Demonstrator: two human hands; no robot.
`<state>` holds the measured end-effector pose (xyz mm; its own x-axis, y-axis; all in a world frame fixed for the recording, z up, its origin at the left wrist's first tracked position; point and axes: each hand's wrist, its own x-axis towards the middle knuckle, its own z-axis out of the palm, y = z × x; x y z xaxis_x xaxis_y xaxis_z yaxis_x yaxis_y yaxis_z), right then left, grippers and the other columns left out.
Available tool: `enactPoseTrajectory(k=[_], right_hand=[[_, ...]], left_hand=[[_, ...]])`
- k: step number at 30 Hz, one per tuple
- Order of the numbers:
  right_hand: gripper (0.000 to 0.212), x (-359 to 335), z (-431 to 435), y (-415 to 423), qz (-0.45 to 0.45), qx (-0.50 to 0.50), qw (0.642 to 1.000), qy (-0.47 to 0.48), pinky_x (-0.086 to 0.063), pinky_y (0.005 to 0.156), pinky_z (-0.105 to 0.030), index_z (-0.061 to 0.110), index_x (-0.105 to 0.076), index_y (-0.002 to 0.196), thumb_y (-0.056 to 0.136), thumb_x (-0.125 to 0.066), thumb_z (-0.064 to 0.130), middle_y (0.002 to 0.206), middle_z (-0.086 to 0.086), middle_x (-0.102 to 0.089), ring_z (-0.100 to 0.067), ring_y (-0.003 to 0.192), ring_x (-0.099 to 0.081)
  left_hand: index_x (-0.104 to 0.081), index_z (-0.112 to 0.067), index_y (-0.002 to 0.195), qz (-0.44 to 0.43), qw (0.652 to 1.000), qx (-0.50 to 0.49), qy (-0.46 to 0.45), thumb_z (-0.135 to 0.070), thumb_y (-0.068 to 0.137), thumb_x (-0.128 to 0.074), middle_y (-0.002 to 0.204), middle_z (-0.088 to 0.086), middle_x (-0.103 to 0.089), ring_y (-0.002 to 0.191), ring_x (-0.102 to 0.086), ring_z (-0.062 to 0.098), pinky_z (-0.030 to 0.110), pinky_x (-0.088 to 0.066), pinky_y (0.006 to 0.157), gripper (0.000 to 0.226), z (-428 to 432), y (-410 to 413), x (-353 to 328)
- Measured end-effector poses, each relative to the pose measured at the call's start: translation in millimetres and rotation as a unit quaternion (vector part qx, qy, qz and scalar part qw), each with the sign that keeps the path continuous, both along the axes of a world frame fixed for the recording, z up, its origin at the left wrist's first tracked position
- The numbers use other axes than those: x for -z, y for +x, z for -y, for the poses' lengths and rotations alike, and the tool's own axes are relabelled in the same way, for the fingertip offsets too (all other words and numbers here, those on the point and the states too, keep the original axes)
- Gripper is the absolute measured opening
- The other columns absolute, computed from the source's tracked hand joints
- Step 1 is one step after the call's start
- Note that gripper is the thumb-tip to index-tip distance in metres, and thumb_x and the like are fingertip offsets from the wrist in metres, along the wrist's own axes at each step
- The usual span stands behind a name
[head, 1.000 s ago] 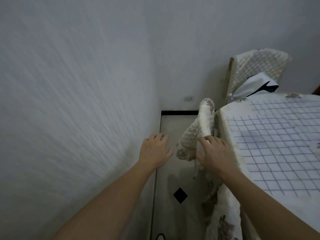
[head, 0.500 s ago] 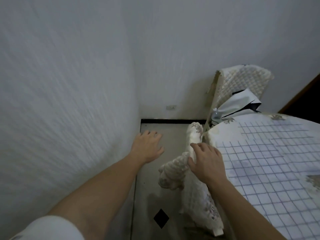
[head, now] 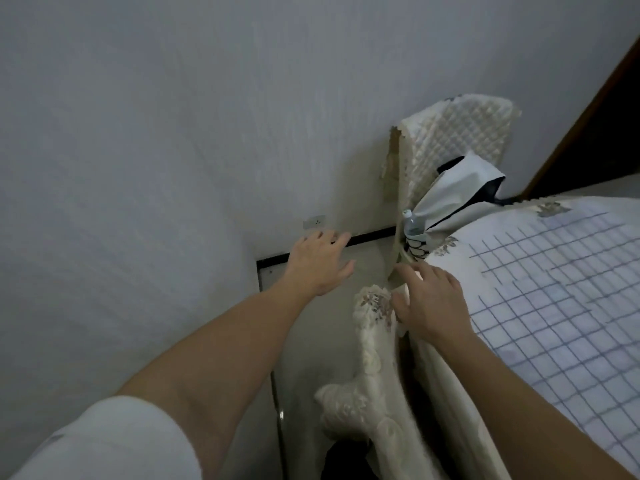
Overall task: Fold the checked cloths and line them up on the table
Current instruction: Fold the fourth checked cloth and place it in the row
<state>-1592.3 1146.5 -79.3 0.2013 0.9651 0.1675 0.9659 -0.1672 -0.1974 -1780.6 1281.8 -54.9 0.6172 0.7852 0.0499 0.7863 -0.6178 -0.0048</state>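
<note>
- Presently, the left hand (head: 320, 263) is held spread above the floor (head: 322, 341), touching nothing.
- Right hand (head: 433, 303) is laid flat, fingers straight, on the desk (head: 460, 251) edge.
- Checked cloth (head: 554, 289) is spread on the desk.

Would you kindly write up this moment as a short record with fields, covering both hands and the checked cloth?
Left hand: open, fingers spread, in the air over the floor by the wall, holding nothing
Right hand: open, fingers spread, at the table's edge by the checked cloth's corner
Checked cloth: lies spread on the table top
Cream embroidered fabric: hangs bunched beside the table edge
Behind the table: quilted chair, black-and-white bag, water bottle
</note>
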Motion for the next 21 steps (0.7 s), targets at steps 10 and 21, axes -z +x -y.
enactPoseTrajectory(k=[10, 21], right_hand=[[0.047, 4.0, 3.9, 101.9, -0.013, 0.163, 0.986, -0.020, -0.046, 0.095, -0.050, 0.019, -0.061, 0.127, 0.085, -0.066, 0.038, 0.121, -0.007, -0.065, -0.031, 0.107, -0.062], [0.047, 30.9, 151.3, 141.3, -0.049, 0.430, 0.899, -0.068, -0.049, 0.089, -0.046, 0.017, -0.062, 0.129, 0.086, -0.068, 0.036, 0.119, -0.009, -0.066, -0.032, 0.104, -0.063]], left_hand=[[-0.046, -0.024, 0.140, 0.005, 0.985, 0.172, -0.015, -0.059, 0.090, -0.028, 0.130, 0.001, -0.057, 0.114, -0.054, 0.026, 0.040, -0.048, 0.085, 0.064, -43.5, 146.9, 1.7], [-0.061, -0.016, 0.128, 0.005, 0.882, 0.467, -0.059, -0.053, 0.086, -0.040, 0.122, 0.007, -0.065, 0.101, -0.063, 0.030, 0.043, -0.054, 0.072, 0.060, 17.7, 282.5, 65.8]])
